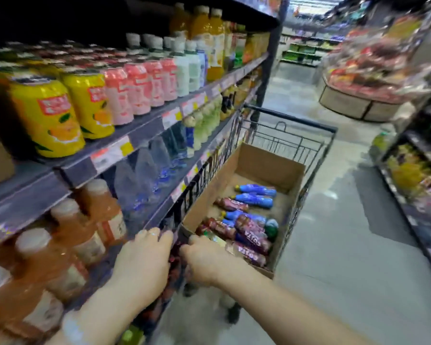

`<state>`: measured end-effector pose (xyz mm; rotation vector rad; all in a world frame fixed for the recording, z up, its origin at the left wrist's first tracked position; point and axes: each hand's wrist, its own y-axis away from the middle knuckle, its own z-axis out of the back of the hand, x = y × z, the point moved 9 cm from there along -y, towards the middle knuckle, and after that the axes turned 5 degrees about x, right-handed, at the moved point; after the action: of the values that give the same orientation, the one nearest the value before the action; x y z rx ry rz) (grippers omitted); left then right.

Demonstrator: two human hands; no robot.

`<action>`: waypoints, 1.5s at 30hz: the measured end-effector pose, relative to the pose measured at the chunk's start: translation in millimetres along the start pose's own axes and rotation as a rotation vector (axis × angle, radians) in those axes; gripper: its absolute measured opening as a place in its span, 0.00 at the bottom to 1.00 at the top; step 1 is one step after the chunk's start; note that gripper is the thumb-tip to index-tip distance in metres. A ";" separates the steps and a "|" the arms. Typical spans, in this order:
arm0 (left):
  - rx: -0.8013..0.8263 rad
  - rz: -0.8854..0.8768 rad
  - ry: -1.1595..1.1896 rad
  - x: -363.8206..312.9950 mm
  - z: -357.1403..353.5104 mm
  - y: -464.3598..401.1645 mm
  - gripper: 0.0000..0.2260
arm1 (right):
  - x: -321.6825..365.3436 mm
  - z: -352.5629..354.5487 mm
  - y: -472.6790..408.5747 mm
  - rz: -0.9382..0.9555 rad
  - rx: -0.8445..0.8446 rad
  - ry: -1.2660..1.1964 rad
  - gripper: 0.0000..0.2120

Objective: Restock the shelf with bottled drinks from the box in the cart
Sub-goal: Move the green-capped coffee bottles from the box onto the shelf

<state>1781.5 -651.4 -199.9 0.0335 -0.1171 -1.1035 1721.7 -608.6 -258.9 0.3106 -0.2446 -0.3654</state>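
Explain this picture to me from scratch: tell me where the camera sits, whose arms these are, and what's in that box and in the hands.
No machine is at work here. The one picture comes from a camera worn on a person's head, looking forward and down a shop aisle, so the two bare arms coming up from the bottom are that person's own. On the left stands the shelf with rows of cans and bottles. Beside it is a wire cart carrying an open cardboard box, in which blue and dark red bottled drinks lie on their sides. The left hand reaches toward a low shelf edge; the right hand is at the box's near corner. The picture is blurred, so I cannot tell whether either hand's fingers hold anything.
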 end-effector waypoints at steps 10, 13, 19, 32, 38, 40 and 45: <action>0.217 0.041 0.102 -117.9 -66.8 -151.3 0.19 | -238.0 -18.0 -63.4 -0.065 0.064 -0.029 0.12; 0.361 0.159 0.178 -148.0 -106.6 -200.3 0.17 | -318.9 -30.3 -95.1 -0.050 0.155 0.043 0.15; 0.519 0.327 0.342 -181.0 -150.0 -239.3 0.21 | -438.1 -71.4 -145.3 -0.066 0.444 0.195 0.12; 0.575 0.604 0.584 -177.0 -218.3 -246.3 0.21 | -465.7 -186.0 -206.4 0.483 0.775 0.853 0.17; 0.495 0.650 0.668 -171.6 -205.7 -247.3 0.22 | -462.9 -145.1 -208.7 0.425 0.834 0.373 0.25; 0.465 0.668 0.722 -170.2 -200.6 -247.6 0.23 | -454.5 -112.3 -209.5 0.304 0.809 0.073 0.25; 0.309 0.785 1.226 -182.6 -189.0 -249.7 0.42 | -383.9 -41.9 -203.5 0.231 0.712 -0.624 0.27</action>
<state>1499.4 -607.0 -423.1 0.8526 0.7481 -0.1373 1322.9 -630.9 -434.9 0.8589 -1.0243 -0.1230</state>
